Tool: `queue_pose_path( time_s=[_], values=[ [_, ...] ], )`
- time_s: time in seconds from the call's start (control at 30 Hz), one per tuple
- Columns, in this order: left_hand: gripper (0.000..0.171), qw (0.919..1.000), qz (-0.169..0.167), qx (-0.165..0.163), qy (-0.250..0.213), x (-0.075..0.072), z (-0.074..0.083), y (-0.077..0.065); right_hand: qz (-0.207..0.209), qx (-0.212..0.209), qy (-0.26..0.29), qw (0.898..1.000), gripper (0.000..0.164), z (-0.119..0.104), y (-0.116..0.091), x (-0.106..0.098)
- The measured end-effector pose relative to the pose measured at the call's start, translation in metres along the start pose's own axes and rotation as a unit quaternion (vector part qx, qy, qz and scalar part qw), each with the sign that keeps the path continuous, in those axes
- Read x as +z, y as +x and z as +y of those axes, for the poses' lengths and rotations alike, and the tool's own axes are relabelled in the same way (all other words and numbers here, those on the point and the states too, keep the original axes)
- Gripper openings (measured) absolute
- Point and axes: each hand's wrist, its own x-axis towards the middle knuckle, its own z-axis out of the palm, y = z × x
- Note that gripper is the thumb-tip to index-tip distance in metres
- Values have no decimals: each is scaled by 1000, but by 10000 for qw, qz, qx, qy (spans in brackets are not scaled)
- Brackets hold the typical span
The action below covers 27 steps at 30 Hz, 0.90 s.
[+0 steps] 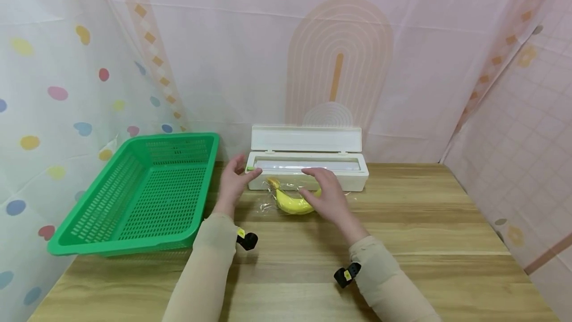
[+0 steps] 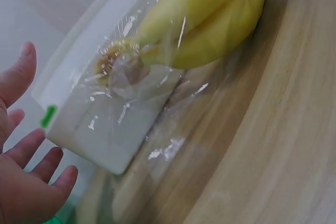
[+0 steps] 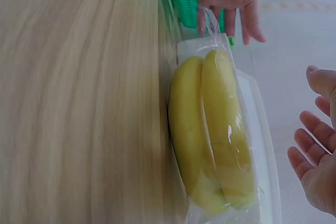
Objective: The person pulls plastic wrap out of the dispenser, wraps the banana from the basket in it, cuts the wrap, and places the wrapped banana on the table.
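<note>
A patterned curtain [image 1: 232,63] backs a wooden table [image 1: 424,222]. A green basket [image 1: 161,202] sits at the left, and a white box [image 1: 355,183] stands near the curtain with its lid [image 1: 306,139] raised. Just in front of the box, on the table, lie yellow bananas [image 1: 292,206] in clear plastic wrap [image 2: 168,148]. The left hand [image 1: 232,183] is beside the box's left end, fingers spread, holding nothing. The right hand [image 1: 330,195] is over the other end of the bananas, thumb well apart from the fingers, clear of the wrap in its wrist view.

The box could get shoved or its lid knocked if a hand swings in too close. The bananas could slide out if only the loose plastic is pinched, since the wrap looks slack at the stem end. That slack might also catch on the box's corner or the green tab [image 2: 49,116].

Counted: one basket, one box with one lid, two hands, two bananas, one green tab.
</note>
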Motion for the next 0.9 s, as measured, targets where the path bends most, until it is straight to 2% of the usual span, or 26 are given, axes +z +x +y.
queue_pose_path(
  time_s=[0.17, 0.3, 0.57, 0.9],
  values=[
    [77, 9993, -96, -158, -332, 1, -10, 6, -140, 35, 55, 9999, 48, -3, 2, 4],
    [76, 9985, -287, -243, -393, 1, -11, 9, -120, -16, 32, 9999, 48, -4, 3, 5],
    [77, 9978, -529, -312, -243, 2, -11, 14, -117, 3, -70, 9999, 46, -6, 13, 8],
    [76, 9982, -485, -340, 63, 3, -15, 13, -254, 100, -81, 9996, 49, -12, 35, 9]
  ],
)
